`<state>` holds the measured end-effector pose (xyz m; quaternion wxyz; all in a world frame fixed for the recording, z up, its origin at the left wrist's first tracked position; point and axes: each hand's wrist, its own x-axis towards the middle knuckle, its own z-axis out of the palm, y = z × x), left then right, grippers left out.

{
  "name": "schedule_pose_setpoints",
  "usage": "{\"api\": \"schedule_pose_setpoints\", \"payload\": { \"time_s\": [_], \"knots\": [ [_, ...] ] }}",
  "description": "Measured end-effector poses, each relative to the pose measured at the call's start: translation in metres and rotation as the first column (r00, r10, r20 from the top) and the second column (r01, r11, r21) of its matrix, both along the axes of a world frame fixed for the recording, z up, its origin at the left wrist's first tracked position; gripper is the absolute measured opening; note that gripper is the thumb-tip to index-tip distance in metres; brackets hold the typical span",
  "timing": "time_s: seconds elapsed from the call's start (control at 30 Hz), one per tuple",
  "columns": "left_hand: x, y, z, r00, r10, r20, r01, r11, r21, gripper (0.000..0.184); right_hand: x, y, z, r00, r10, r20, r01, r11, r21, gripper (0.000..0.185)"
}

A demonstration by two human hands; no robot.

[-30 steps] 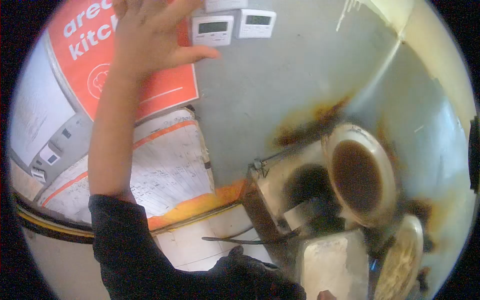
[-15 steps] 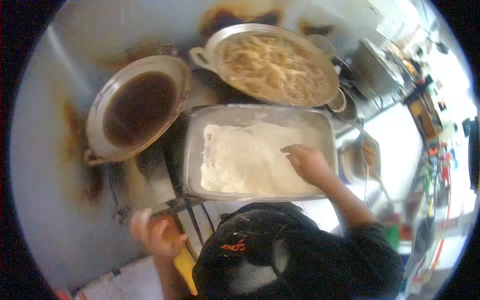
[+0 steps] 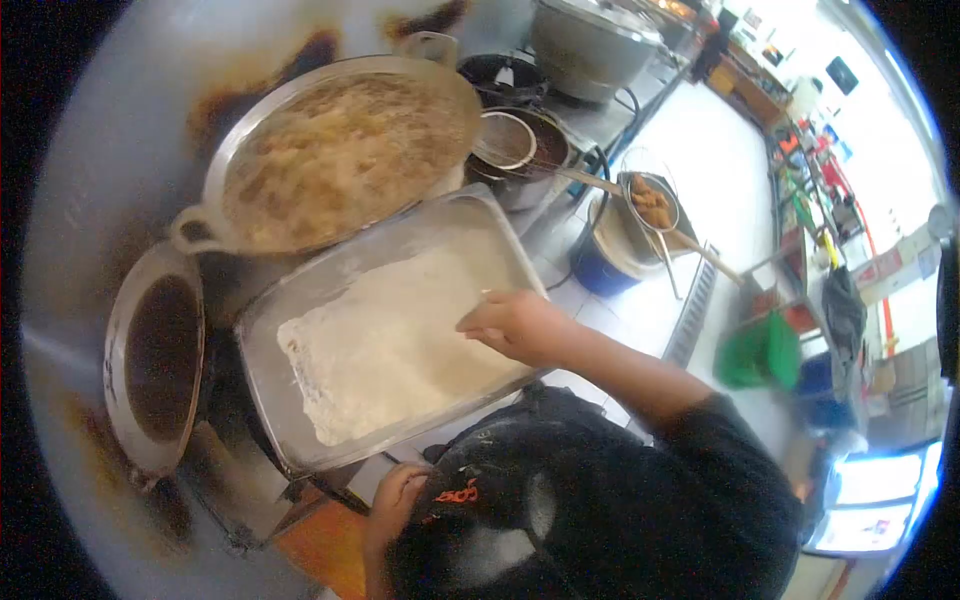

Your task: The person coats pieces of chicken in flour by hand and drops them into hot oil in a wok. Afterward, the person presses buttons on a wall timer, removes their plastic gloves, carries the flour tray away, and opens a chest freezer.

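Observation:
My right hand (image 3: 515, 328) hangs over the right part of a deep metal tray (image 3: 262, 385), its fingers bent and drawn together. What lies between the fingertips, if anything, is hidden. White flour (image 3: 370, 355) covers much of the tray's floor. My left hand (image 3: 398, 495) is below the tray, close against the front of the dark shirt (image 3: 600, 500). Its fingers are curled in, and their inside does not show. An orange object (image 3: 325, 545) lies just left of that hand.
Behind the tray, a wide pan (image 3: 215, 190) holds bubbling oil with frying pieces. A pan of dark liquid (image 3: 160, 360) stands left. At right, a strainer with brown fried pieces (image 3: 652, 205) rests above a blue bucket (image 3: 605, 275). A large pot (image 3: 590, 50) stands farther back.
The view has swung right, so tray and pans appear tilted and shifted left. My left hand has come in to the shirt, its spread fingers now curled. My right hand's fingers have drawn together.

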<state>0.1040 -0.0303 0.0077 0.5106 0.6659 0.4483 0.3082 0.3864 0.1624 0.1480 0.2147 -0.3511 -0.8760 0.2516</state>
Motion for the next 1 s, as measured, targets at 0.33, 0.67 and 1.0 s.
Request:
{"api": "schedule_pose_setpoints", "payload": {
  "time_s": [0.33,0.67,1.0],
  "knots": [
    [0.164,0.061,-0.227,0.950,0.302,-0.073,-0.287,0.764,-0.577,0.039,0.206,0.052,-0.027,0.893,-0.107,-0.436,0.114,0.993,-0.008,0.011],
    [0.323,0.191,-0.141,0.492,0.849,-0.192,-0.833,0.395,-0.388,0.046,0.338,0.086,-0.142,0.865,-0.402,-0.299,0.148,0.775,-0.614,0.009],
    [0.325,0.270,-0.133,-0.014,0.998,-0.053,-0.856,-0.039,-0.515,0.063,0.356,0.091,-0.198,0.863,-0.430,-0.264,0.116,0.679,-0.725,0.010]
  ]
}}
